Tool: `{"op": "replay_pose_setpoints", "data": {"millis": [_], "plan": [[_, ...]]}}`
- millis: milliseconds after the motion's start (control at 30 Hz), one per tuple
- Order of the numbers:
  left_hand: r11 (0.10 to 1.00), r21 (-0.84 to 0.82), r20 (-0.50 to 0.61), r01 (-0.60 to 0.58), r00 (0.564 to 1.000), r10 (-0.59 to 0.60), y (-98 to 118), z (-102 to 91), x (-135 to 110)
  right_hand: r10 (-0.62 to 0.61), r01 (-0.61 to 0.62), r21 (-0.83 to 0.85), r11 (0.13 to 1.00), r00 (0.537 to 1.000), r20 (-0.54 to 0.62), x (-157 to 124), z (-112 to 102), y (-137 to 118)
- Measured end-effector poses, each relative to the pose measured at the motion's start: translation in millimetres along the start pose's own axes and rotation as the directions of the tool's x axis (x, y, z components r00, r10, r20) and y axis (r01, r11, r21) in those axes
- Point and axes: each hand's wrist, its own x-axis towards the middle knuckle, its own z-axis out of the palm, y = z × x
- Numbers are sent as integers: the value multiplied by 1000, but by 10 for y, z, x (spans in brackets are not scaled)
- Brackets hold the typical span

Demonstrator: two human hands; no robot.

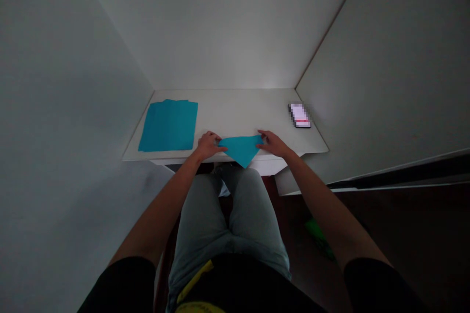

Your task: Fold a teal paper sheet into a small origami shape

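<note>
A folded sheet of teal paper (241, 149) forms a triangle at the desk's front edge, its point hanging slightly over the edge toward me. My left hand (209, 145) grips the triangle's left corner. My right hand (273, 144) has its fingers on the right corner. A stack of flat teal paper sheets (168, 124) lies on the white desk (235, 107) to the left of my left hand, not touching it.
A phone with a pixelated screen (299, 115) lies at the desk's right side. White walls (73, 83) enclose the desk on three sides. My knees in grey trousers (238, 195) sit below the front edge. A green object (318, 237) lies on the dark floor.
</note>
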Motion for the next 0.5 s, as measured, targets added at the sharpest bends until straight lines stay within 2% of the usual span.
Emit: {"op": "replay_pose_setpoints", "data": {"millis": [133, 267, 400, 500], "plan": [[1000, -26, -12, -18, 1000, 18, 48, -4, -56, 23, -24, 55, 998, 1000, 21, 16, 6, -18], [984, -98, -85, -149, 986, 141, 15, 46, -156, -132, 133, 58, 989, 991, -15, -77, 0, -102], [931, -83, -177, -356, 925, 337, -57, 113, -323, -320, 314, -101, 944, 946, -50, -283, 7, -197], [889, -16, -195, -458, 873, 447, -131, 159, -472, -394, 378, -210, 902, 918, -41, -462, 36, -221]]}}
